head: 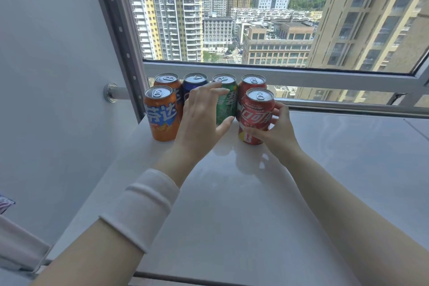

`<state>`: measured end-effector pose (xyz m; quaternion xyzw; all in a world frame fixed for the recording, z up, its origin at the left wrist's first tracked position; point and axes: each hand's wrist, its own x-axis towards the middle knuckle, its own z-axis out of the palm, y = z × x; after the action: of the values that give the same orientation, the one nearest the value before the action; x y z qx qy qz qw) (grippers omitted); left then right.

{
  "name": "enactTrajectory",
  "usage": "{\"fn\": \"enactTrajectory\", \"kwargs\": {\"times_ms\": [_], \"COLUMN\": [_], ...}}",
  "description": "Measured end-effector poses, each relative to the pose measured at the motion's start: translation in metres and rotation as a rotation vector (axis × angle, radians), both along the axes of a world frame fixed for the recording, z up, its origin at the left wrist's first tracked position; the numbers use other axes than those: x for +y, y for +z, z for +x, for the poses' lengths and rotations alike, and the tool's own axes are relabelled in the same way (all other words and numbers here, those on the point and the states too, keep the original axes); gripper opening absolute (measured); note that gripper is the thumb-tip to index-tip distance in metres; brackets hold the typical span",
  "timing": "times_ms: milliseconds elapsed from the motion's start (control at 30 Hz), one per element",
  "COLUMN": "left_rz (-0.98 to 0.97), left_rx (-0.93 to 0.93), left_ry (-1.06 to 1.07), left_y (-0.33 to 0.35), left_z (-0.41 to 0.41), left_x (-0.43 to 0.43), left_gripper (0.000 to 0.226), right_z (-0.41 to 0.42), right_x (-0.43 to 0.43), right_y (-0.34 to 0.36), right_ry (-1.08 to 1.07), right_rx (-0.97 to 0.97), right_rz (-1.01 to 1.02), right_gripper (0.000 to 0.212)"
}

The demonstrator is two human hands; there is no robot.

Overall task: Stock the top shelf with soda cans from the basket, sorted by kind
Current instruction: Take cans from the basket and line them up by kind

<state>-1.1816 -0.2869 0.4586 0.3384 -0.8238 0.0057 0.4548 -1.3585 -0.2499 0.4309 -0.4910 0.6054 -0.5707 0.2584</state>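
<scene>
Several soda cans stand at the back of the white shelf top (232,204), by the window. An orange can (162,116) is in front of a second orange can (167,79). To their right come a blue can (195,81), a green can (227,104) and a red can (253,83) in the back row. My right hand (278,132) is closed around another red can (255,115), which stands upright in front of the back red one. My left hand (199,118) is spread in front of the blue can, thumb and fingertips touching the green can's left side. No basket is in view.
A grey window frame (278,74) and rail run just behind the cans. A white wall (58,76) with a metal rod mount (111,93) closes the left side. The shelf's front edge (209,276) is near me, and the white surface stretches on to the right.
</scene>
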Motion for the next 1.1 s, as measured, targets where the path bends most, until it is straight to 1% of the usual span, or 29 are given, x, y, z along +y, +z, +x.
{"fn": "enactTrajectory", "kwargs": {"times_ms": [167,333,433,600,833,1100], "left_rz": [0.014,-0.009,-0.003,0.054,0.082,0.196], "left_rx": [-0.062,-0.253,-0.320,-0.365,-0.392,-0.503], "left_ry": [0.033,0.106,0.121,0.153,0.168,0.177], "left_y": [0.001,0.000,-0.003,-0.005,-0.007,-0.011], "left_z": [-0.001,0.000,0.002,0.004,0.003,-0.003], "left_x": [0.002,0.002,0.002,0.002,0.002,0.005], "left_gripper": [0.050,0.047,0.046,0.043,0.044,0.048], "right_z": [-0.003,-0.003,-0.002,-0.002,-0.001,0.000], "right_x": [-0.001,0.000,0.001,-0.001,0.000,0.000], "right_y": [0.002,0.001,0.002,0.000,0.002,0.003], "right_ry": [0.007,0.014,0.014,-0.002,0.007,0.013], "right_rx": [0.039,0.030,0.021,0.017,-0.002,0.014], "right_rz": [0.023,0.016,0.005,-0.011,0.001,0.019], "right_gripper": [0.079,0.078,0.078,0.077,0.076,0.077]}}
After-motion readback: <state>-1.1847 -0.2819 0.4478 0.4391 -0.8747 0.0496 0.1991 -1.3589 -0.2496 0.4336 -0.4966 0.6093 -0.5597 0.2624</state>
